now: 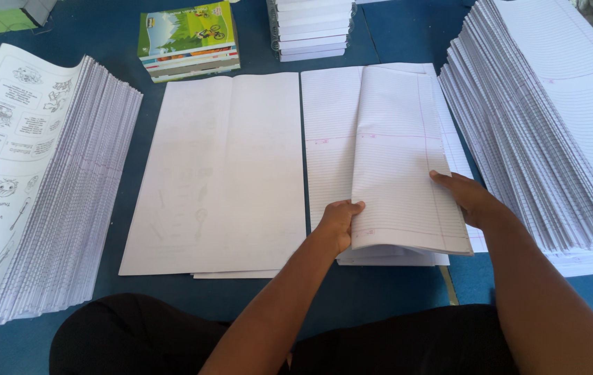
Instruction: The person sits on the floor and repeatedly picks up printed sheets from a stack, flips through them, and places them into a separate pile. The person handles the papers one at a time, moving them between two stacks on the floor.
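Thin, floppy folded bundle of white ruled paper sheets (pixel 407 167), on the blue counter (pixel 352 292) between the stacks: light, easily creased. Left hand (pixel 338 222) fingers pinching its near fold; right hand (pixel 470 198) fingers closed on the right edge. Best held at both edges.

Two bare forearms reach in from the bottom edge, with no sleeves, watch, rings or bands showing on either. The left hand (pixel 339 221) and right hand (pixel 468 198) are uncovered, without gloves. Below the arms, the lap is covered in plain black cloth, smooth and unpatterned, spreading across the lower frame
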